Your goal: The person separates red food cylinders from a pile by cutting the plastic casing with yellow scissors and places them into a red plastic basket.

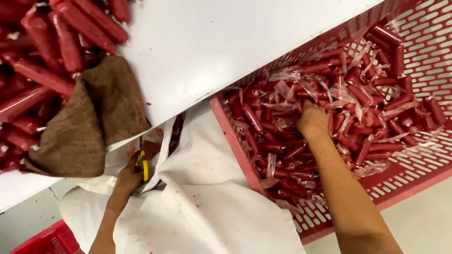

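Our right hand (313,121) is down in the big pink plastic basket with slotted walls (423,42). It is pushed into the heap of short dark red sausages in clear wrappers (292,155). The fingers are buried among them, so we cannot tell if they are curled around one or just lying flat.

Our left hand (129,176) is low by the edge of the white table top (212,42). It is clenched around a small tool with a yellow and black handle (144,167), held over the white cloth on our lap (207,207).

Longer red sausages (56,42) are piled on the table beside a rough brown cloth (89,122). A corner of a red crate (49,241) shows by the floor.

We think we are at the picking step: one hand is in the short pieces, and the tool waits in the other. Next, we think, the right hand needs a firm hold on one piece to lift it out of the pile.
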